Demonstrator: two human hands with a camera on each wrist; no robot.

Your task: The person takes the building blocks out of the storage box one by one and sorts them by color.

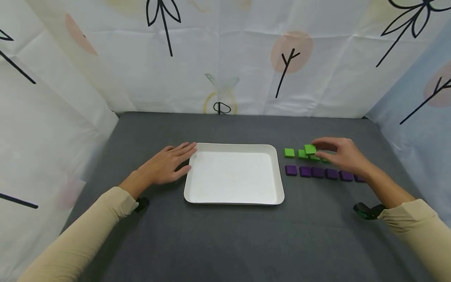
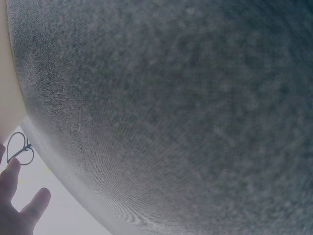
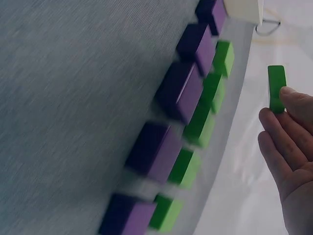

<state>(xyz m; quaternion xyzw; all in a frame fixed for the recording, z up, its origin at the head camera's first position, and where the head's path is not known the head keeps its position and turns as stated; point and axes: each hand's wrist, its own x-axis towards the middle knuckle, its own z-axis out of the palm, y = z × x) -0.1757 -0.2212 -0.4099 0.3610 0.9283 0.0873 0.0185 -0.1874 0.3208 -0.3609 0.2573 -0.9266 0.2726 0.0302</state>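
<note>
My right hand (image 1: 343,154) pinches a small green block (image 1: 310,149) between thumb and fingers, above a row of green blocks (image 1: 289,153). In the right wrist view the held green block (image 3: 277,81) stands out past the thumb tip, clear of the others. Nearer to me, a row of several purple blocks (image 1: 305,171) runs alongside the green ones. My left hand (image 1: 163,164) lies with extended fingers at the left edge of a white rectangular tray (image 1: 232,172), fingertips right at its upper left corner. Only some fingers of the left hand (image 2: 22,213) show in the left wrist view.
A dark grey cloth (image 1: 225,239) covers the table under the tray and blocks. White printed fabric (image 1: 246,78) rises behind the table's far edge, with more fabric at both sides. A dark band (image 1: 368,211) sits at the right wrist, by the beige sleeve.
</note>
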